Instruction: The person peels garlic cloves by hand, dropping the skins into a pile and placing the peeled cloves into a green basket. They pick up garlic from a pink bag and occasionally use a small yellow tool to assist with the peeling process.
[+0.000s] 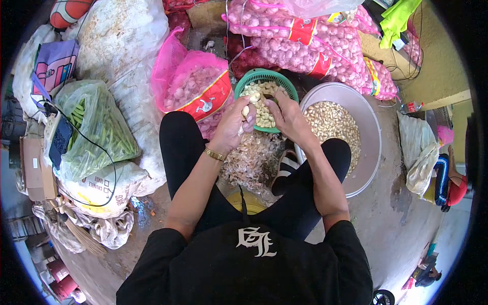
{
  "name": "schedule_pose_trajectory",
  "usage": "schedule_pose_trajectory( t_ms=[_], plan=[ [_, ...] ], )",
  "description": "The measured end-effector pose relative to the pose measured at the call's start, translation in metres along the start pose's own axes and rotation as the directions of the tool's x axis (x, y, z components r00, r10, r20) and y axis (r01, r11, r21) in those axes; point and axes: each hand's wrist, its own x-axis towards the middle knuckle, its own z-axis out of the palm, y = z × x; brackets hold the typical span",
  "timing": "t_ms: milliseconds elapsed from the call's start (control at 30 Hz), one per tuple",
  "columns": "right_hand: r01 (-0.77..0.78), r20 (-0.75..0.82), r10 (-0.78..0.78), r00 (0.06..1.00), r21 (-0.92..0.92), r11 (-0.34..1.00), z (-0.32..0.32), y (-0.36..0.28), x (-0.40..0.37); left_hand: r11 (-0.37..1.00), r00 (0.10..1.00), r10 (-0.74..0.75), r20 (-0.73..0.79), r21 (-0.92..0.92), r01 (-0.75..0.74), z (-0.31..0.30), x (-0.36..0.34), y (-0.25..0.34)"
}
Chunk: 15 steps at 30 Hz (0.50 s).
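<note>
My left hand [233, 123] is closed around garlic cloves [246, 111], with pale cloves showing at the fingertips. Close beside it, my right hand [291, 116] has its fingers bent together around something dark and small, perhaps a blade, which I cannot make out well. Both hands are over the near part of a green basket [290, 86] holding peeled cloves [265, 118]. Below them, a heap of papery garlic skins [249, 161] lies between my legs. To the right stands a wide pale basin [373, 137] of unpeeled-looking cloves [333, 122].
Pink net sacks of garlic [325, 43] are stacked ahead, and an open one [190, 91] stands left of the basket. Farther left are a bag of green vegetables [104, 127] and white sacks [122, 46]. A bottle [412, 107] lies at the right; a person [428, 273] is at the lower right.
</note>
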Motion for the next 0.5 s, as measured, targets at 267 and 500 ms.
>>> schedule_pose_trajectory(
  t_ms=[267, 500],
  plan=[
    [-0.012, -0.014, 0.011, 1.000, -0.105, 0.994, 0.011, 0.003, -0.001, 0.998, 0.989, 0.013, -0.149, -0.051, -0.021, 0.018, -0.002, 0.002],
    [-0.003, -0.054, -0.007, 0.999, -0.181, 0.983, 0.012, 0.005, 0.000, 0.999, 0.996, 0.045, -0.076, 0.020, -0.044, 0.012, -0.001, -0.004]
  ],
)
